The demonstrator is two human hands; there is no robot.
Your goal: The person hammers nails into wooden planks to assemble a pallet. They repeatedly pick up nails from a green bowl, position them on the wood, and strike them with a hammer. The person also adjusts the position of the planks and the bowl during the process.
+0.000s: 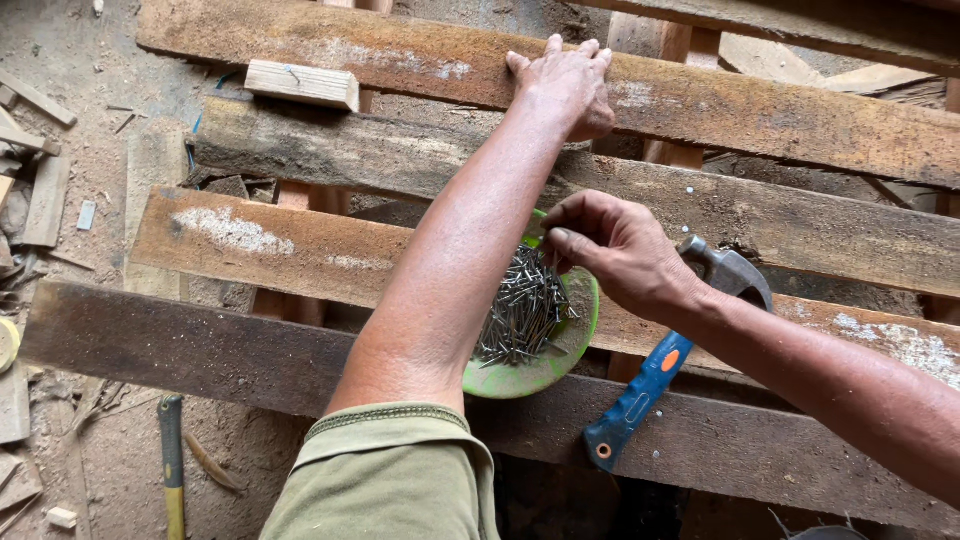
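Note:
My left hand (pixel 565 85) lies flat, palm down, on the top weathered plank (pixel 800 120) of a wooden pallet, holding nothing. My right hand (pixel 612 250) reaches into a green bowl (pixel 520 378) full of loose steel nails (pixel 522 310), its fingertips pinched together on a few of them at the bowl's upper edge. My left forearm crosses over the bowl's left side and hides part of it. A claw hammer with a blue handle (pixel 640 395) lies on the planks just under my right wrist; its steel head (pixel 735 272) shows beyond the hand.
The pallet's dark planks (pixel 200 345) have gaps between them. A short pale wood block (pixel 302 84) sits at the upper left. Offcuts (pixel 45 200) and sawdust cover the floor at left. A tool with a green-yellow handle (pixel 172 465) lies at lower left.

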